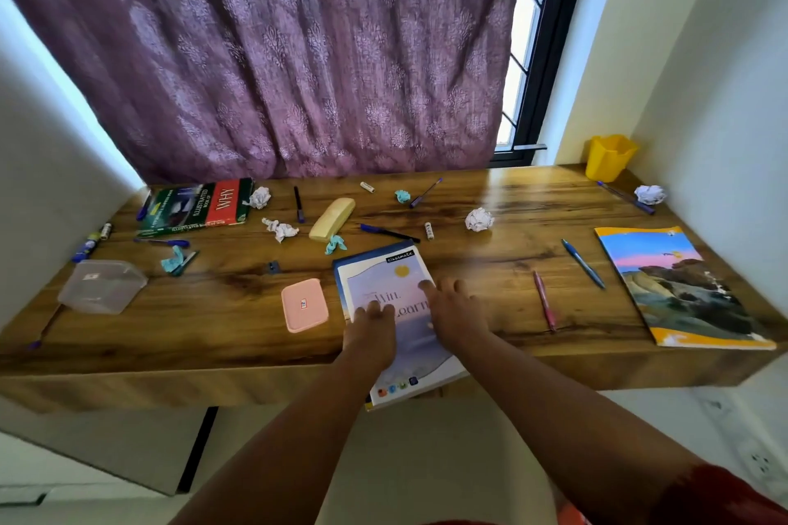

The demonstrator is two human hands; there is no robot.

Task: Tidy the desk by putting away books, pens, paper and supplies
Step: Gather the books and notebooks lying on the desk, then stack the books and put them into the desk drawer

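Both hands, left hand [372,326] and right hand [454,313], are lying flat on a notebook [394,311] overhanging the surface's [490,192] near edge.

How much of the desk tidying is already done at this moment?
Nothing looks put away yet. Both hands, left hand and right hand, rest on the Classmate notebook. Left: the green book, landscape notebook, scattered pens, paper balls; the yellow pen holder looks unused.
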